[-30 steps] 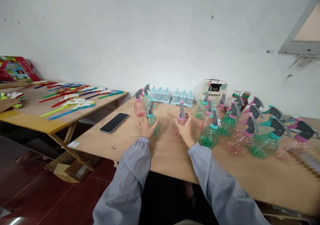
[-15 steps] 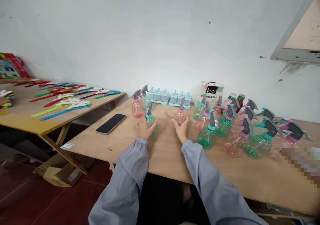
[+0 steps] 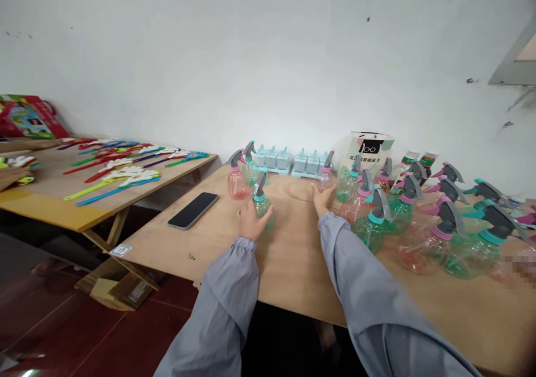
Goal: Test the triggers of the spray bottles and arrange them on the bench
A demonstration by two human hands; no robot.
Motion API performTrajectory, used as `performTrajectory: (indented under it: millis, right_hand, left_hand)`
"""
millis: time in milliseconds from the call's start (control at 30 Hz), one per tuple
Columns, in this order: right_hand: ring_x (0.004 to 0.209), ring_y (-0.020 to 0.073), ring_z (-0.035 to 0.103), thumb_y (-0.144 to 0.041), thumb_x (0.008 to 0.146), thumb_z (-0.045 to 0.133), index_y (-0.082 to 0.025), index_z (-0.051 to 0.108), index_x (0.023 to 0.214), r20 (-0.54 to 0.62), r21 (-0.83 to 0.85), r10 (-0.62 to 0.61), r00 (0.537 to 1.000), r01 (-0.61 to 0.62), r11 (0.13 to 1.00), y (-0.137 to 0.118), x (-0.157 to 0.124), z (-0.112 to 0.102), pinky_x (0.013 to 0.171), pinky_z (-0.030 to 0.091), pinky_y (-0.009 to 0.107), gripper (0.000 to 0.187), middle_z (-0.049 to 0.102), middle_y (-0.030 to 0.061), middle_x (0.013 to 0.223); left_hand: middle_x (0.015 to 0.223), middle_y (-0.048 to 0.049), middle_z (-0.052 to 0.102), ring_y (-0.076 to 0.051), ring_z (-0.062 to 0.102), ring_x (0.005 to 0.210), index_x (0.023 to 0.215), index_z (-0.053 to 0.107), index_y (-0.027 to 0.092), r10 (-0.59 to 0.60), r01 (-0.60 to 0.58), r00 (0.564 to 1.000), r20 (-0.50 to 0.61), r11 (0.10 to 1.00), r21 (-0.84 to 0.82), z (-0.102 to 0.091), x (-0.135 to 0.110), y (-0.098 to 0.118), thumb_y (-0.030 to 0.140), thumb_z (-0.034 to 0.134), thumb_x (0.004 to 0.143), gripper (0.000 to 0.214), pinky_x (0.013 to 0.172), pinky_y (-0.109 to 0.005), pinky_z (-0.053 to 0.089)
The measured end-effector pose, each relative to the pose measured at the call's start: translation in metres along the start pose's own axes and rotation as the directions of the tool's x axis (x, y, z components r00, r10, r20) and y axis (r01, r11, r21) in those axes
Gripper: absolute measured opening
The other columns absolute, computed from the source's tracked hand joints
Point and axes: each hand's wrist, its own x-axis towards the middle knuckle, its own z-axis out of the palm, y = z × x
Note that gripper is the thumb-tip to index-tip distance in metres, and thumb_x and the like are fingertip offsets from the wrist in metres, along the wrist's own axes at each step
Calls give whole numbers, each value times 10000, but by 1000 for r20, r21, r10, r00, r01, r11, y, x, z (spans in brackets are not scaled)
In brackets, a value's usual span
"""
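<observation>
My left hand (image 3: 252, 220) is wrapped round the left side of a clear green spray bottle (image 3: 267, 214) with a grey trigger head, standing on the wooden table. Farther back, my right hand (image 3: 323, 199) grips the lower part of a pink spray bottle (image 3: 325, 179), its fingers partly covering it. Just behind my left hand stand another pink spray bottle (image 3: 238, 184) and a green one (image 3: 250, 167). To the right of my right hand, several pink and green spray bottles (image 3: 369, 230) are grouped close together.
A phone (image 3: 193, 210) lies left of my left hand. Light-blue ice-pop moulds (image 3: 310, 165) and a printed box (image 3: 365, 153) stand along the wall. On the left table (image 3: 96, 212) are colourful hand-shaped clappers (image 3: 134, 176) and another person's arm (image 3: 27, 145).
My right hand has moved the pink spray bottle right and slightly back, closer to the grouped bottles. My left hand stays on the green bottle. The view has turned a little left.
</observation>
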Motion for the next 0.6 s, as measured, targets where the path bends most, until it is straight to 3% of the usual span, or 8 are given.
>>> performTrajectory:
  millis: [100, 200, 300, 400, 467, 567, 600]
  right_hand:
    - [1466, 379, 313, -504, 705, 760, 17, 222, 1473, 7, 20, -20, 1000, 20, 1000, 0, -10, -4, 1182, 266, 478, 1073, 316, 349, 1535]
    - [1500, 353, 244, -549, 703, 739, 5, 183, 1491, 45, 136, -32, 998, 25, 990, 0, -38, -15, 1207, 232, 471, 1112, 233, 326, 1581]
    - [1490, 307, 286, -598, 761, 651, -70, 204, 1497, 132, 322, -71, 989, 25, 946, -3, -81, -29, 1206, 249, 472, 1010, 302, 262, 1573]
    - [1479, 274, 314, -634, 810, 571, -143, 285, 1463, 223, 470, -201, 954, 75, 879, -17, -117, -43, 1206, 260, 476, 865, 352, 204, 1556]
    - [1472, 266, 328, -619, 789, 621, -180, 313, 1457, 309, 540, -347, 886, 137, 831, -34, -130, -52, 1208, 266, 466, 856, 359, 176, 1557]
    - [1442, 264, 381, -533, 732, 731, -214, 336, 1458, 407, 634, -561, 721, 219, 742, -61, -135, -65, 1190, 313, 437, 886, 391, 155, 1541]
    - [1427, 258, 403, -500, 741, 731, -220, 343, 1456, 411, 650, -591, 694, 233, 724, -68, -133, -68, 1182, 327, 428, 860, 411, 150, 1527]
  left_hand:
    - [1277, -203, 630, -381, 573, 1237, 1359, 466, 142, 12, -13, 1000, -20, 999, -37, 1, 1, -2, 511, 658, 796, 699, 1031, -530, 417]
    - [1331, -189, 600, -359, 537, 1291, 1399, 427, 166, 71, -74, 997, -25, 988, -139, 1, 2, -6, 524, 670, 782, 753, 1069, -509, 411]
    - [1371, -177, 566, -322, 512, 1327, 1400, 420, 167, 156, -144, 987, 24, 953, -267, 3, 1, -8, 488, 599, 828, 680, 1108, -484, 401]
    - [1396, -162, 545, -293, 503, 1341, 1418, 399, 170, 264, -213, 960, 97, 907, -363, 7, -6, -5, 403, 498, 875, 599, 1135, -475, 389]
    - [1419, -150, 526, -298, 477, 1367, 1447, 367, 189, 355, -280, 925, 137, 878, -389, 12, -13, 1, 384, 503, 866, 628, 1146, -486, 385]
    - [1387, -158, 537, -353, 488, 1348, 1460, 354, 204, 444, -364, 877, 183, 864, -348, 20, -27, 14, 393, 570, 818, 703, 1114, -536, 414]
    - [1372, -167, 544, -377, 506, 1323, 1458, 359, 208, 450, -382, 871, 194, 872, -308, 21, -32, 18, 402, 596, 798, 728, 1084, -556, 433]
